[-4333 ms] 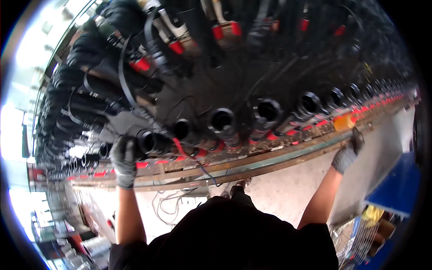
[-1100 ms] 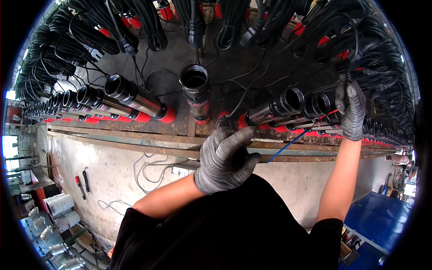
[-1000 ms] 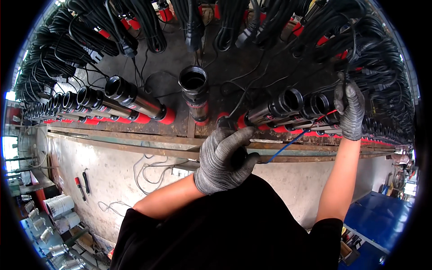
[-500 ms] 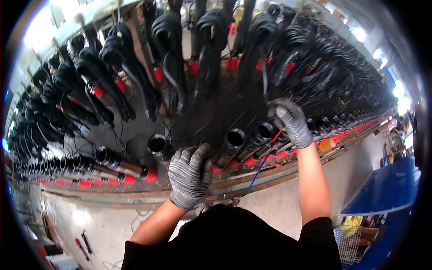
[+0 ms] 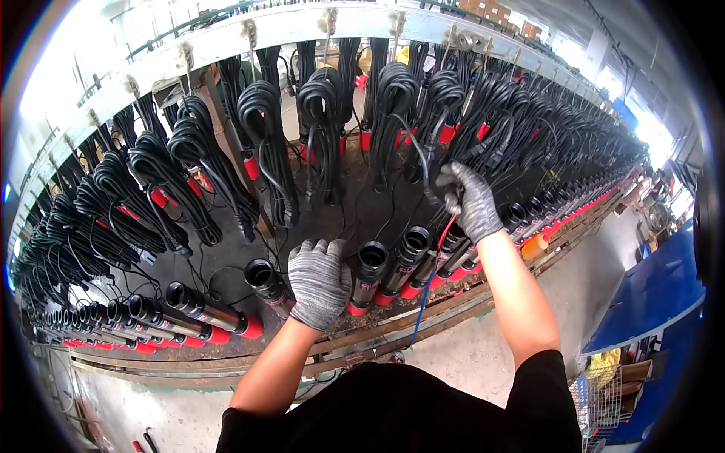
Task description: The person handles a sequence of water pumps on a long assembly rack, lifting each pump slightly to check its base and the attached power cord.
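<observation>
My left hand [image 5: 319, 284], in a grey knit glove, is closed at the table's near side. Its back is toward me and hides whatever the fingers may hold. It sits between a tilted black-topped metal cylinder [image 5: 266, 281] and another upright cylinder [image 5: 371, 266], both open at the top. My right hand [image 5: 471, 202], gloved alike, pinches at the far side of the near row. A red wire [image 5: 447, 230] runs down from its fingers, and a blue wire [image 5: 424, 302] continues below. A black cable end [image 5: 429, 189] lies just left of those fingertips.
Coiled black cables [image 5: 321, 106] hang in a long row from a pale metal rail [image 5: 287, 26]. More cylinders with red bases [image 5: 215, 332] line the table's front edge on both sides. A blue panel [image 5: 649, 294] and a wire basket [image 5: 596, 400] stand at right.
The view has tilted up, so the rail shows and the hanging coils sit lower. My right hand has turned slightly and stays by the wire; my left hand remains near the same cylinders.
</observation>
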`<state>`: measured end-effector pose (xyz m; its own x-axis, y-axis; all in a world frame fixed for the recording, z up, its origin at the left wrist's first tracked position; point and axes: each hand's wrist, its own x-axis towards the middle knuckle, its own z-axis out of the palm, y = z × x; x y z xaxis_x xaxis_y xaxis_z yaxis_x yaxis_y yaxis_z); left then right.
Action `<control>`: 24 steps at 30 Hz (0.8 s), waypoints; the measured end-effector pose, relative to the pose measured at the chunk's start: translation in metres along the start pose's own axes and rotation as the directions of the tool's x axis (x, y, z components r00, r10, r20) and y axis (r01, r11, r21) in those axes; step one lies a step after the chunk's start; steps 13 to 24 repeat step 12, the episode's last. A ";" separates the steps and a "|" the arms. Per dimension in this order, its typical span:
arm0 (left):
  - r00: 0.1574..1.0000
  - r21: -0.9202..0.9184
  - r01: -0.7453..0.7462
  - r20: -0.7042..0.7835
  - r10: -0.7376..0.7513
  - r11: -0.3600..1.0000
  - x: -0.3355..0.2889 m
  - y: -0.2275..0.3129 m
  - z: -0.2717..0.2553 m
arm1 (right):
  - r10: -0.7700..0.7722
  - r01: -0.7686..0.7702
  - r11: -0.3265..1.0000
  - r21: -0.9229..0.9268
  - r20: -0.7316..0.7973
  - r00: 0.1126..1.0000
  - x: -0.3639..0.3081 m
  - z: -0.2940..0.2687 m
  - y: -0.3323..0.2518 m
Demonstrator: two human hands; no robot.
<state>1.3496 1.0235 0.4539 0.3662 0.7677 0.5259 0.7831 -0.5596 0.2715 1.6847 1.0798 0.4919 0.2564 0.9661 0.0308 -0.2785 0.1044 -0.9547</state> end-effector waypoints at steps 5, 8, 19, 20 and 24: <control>0.996 -0.040 -0.066 -0.064 0.063 0.997 0.003 -0.017 0.005 | -0.045 0.116 0.967 -0.226 0.296 0.954 0.015 0.035 -0.039; 0.995 -0.091 -0.076 -0.068 0.070 0.993 0.003 -0.013 0.001 | 0.022 0.126 0.933 -0.336 0.405 0.914 0.013 0.047 -0.052; 0.994 -0.077 -0.084 -0.083 0.078 0.993 -0.006 -0.011 0.005 | 0.045 0.067 0.960 -0.273 0.385 0.922 0.017 0.013 -0.033; 0.994 -0.077 -0.084 -0.083 0.078 0.993 -0.006 -0.011 0.005 | 0.045 0.067 0.960 -0.273 0.385 0.922 0.017 0.013 -0.033; 0.994 -0.077 -0.084 -0.083 0.078 0.993 -0.006 -0.011 0.005 | 0.045 0.067 0.960 -0.273 0.385 0.922 0.017 0.013 -0.033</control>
